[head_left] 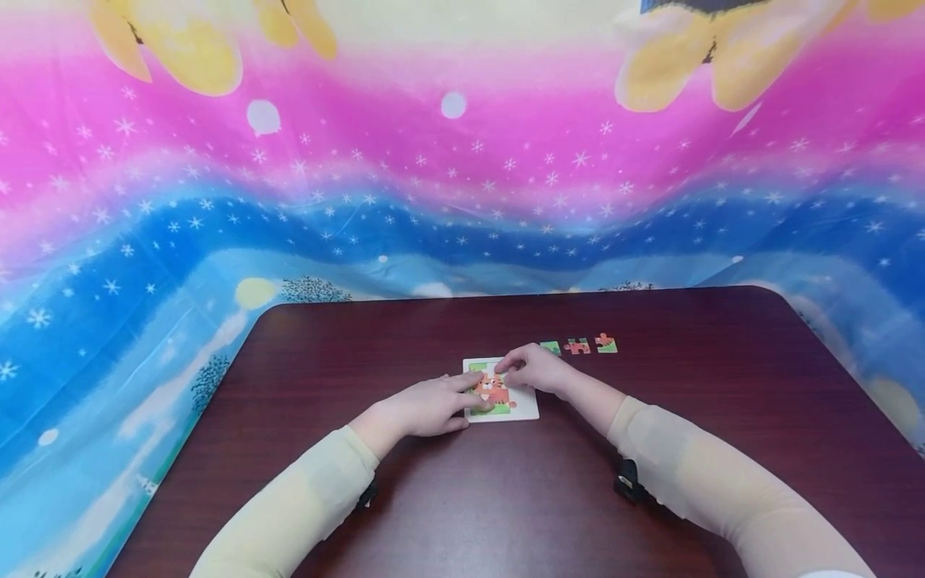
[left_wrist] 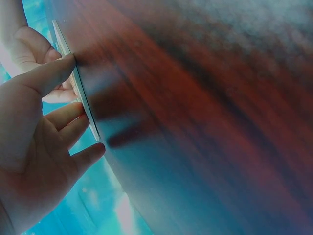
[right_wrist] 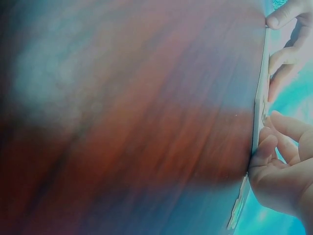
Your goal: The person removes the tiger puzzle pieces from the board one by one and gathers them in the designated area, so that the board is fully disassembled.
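Observation:
A small square puzzle board [head_left: 526, 411] with a white border lies on the table, partly filled with pieces that form an orange tiger [head_left: 494, 395] on green. My left hand [head_left: 426, 405] rests on its left side with fingers spread, fingertips on the pieces; in the left wrist view the thumb [left_wrist: 61, 73] reaches the board's edge. Over the upper right of the board, my right hand [head_left: 538, 369] has its thumb and bent fingers at a striped puzzle piece [head_left: 499, 382], seeming to pinch it. The right fingers [right_wrist: 291, 126] hide most of that piece.
Three loose puzzle pieces lie in a row behind the right hand: a green one [head_left: 551, 348], an orange one [head_left: 577, 346] and an orange-green one [head_left: 606, 343]. The dark wooden table [head_left: 347, 345] ends at a colourful hanging cloth [head_left: 405, 185].

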